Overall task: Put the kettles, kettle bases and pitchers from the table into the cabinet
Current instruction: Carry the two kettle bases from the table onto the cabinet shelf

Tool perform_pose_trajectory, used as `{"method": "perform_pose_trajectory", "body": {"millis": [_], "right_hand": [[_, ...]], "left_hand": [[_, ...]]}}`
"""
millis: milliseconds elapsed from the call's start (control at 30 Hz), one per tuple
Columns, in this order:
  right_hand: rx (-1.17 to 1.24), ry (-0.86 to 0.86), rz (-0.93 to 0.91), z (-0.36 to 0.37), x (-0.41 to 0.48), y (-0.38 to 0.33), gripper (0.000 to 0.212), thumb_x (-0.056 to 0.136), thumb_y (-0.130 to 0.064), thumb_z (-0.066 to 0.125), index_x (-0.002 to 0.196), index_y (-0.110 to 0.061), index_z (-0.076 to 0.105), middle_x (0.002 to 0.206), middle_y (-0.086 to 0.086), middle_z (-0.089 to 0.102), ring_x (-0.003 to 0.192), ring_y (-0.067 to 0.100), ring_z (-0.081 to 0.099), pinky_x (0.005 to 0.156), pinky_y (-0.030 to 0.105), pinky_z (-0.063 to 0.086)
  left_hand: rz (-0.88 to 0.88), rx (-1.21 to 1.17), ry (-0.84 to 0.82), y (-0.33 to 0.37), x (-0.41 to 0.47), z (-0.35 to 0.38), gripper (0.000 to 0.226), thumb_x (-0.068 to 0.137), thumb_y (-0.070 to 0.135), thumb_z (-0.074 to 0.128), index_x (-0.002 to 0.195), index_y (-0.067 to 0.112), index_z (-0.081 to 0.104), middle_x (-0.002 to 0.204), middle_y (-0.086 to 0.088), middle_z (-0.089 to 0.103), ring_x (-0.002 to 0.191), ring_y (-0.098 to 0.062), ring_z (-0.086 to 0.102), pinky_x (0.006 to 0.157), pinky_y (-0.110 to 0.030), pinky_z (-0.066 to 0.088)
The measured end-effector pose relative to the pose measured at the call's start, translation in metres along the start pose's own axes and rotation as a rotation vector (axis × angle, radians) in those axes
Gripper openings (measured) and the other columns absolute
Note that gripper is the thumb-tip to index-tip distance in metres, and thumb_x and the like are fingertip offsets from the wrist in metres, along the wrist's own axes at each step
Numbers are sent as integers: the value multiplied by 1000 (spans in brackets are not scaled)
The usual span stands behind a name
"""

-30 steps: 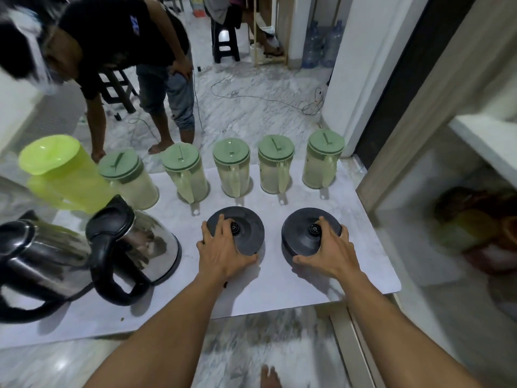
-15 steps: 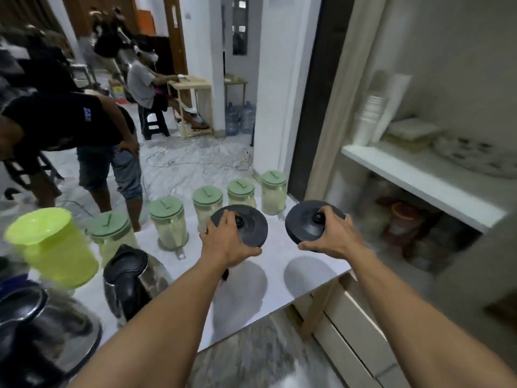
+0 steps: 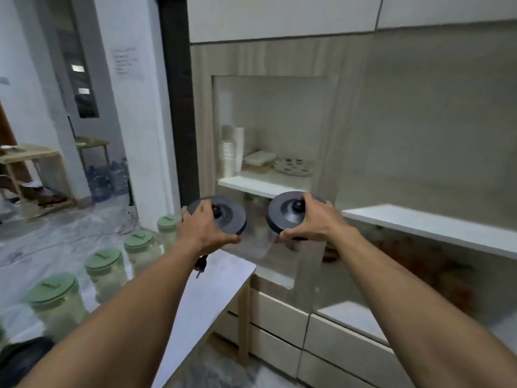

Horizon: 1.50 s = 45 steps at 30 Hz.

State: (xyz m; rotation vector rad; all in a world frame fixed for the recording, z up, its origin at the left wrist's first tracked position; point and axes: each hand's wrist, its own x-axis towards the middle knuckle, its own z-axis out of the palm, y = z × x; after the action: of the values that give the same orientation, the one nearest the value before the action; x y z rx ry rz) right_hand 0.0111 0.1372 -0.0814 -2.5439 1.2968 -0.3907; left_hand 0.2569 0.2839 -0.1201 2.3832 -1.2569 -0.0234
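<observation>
1. My left hand (image 3: 201,231) grips one dark round kettle base (image 3: 223,217) by its near rim, fingers over the top and thumb under the edge, held in the air above the far corner of the worktop (image 3: 212,287).
2. A short cord with a plug (image 3: 201,265) dangles under that left hand.
3. My right hand (image 3: 313,219) is clamped on the second kettle base (image 3: 285,212) the same way, holding it up in front of the cabinet (image 3: 279,113), just below the edge of the white shelf (image 3: 260,184).
4. The two bases sit side by side at about the same height, apart, both tilted towards me so that their centre connectors show.
5. Four pitchers with green lids (image 3: 105,273) stand in a row along the left side of the worktop, blurred.
6. A dark rounded shape sits at the bottom left corner; I cannot tell what it is.
7. On the cabinet shelf I see a stack of white cups (image 3: 230,154), a flat box (image 3: 258,161) and a patterned plate (image 3: 292,167).
8. A lower white shelf (image 3: 436,228) runs off to the right; what lies beneath it is too blurred to make out.
</observation>
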Motion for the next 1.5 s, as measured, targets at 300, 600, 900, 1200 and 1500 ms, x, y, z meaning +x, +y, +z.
{"method": "perform_pose_trajectory", "body": {"millis": [300, 600, 900, 1200, 1500], "right_hand": [[-7, 134, 203, -88, -117, 72, 111, 59, -73, 81, 146, -21, 35, 140, 1, 54, 134, 33, 41, 96, 46, 49], [-61, 206, 395, -153, -235, 138, 112, 44, -83, 77, 134, -28, 42, 134, -3, 58, 123, 31, 50, 92, 45, 52], [-101, 238, 464, -192, -272, 178, 118, 55, -77, 82, 148, -21, 35, 148, 2, 51, 131, 33, 50, 101, 45, 49], [-109, 291, 564, -215, -227, 239, 115, 57, -73, 83, 148, -20, 35, 148, 4, 51, 129, 31, 51, 98, 45, 49], [-68, 329, 618, -221, -143, 303, 117, 54, -71, 84, 147, -19, 36, 145, 3, 53, 127, 32, 53, 101, 48, 50]], "left_hand": [[264, -59, -6, 113, -33, -16, 112, 48, 80, 74, 136, 24, 35, 139, -3, 52, 137, -40, 32, 105, -63, 38], [449, -142, -69, 231, -113, -16, 98, 51, 74, 77, 126, 24, 39, 127, -1, 54, 125, -32, 38, 94, -51, 44], [509, -140, -171, 309, -128, 3, 125, 40, 86, 69, 140, 20, 35, 142, -4, 51, 136, -40, 37, 105, -55, 41], [627, -152, -156, 390, -74, 42, 126, 33, 89, 65, 135, 21, 38, 134, -2, 56, 126, -36, 46, 102, -54, 42], [690, -162, -148, 459, 22, 80, 126, 28, 93, 64, 131, 23, 40, 129, -1, 58, 122, -37, 51, 97, -52, 48]]}}
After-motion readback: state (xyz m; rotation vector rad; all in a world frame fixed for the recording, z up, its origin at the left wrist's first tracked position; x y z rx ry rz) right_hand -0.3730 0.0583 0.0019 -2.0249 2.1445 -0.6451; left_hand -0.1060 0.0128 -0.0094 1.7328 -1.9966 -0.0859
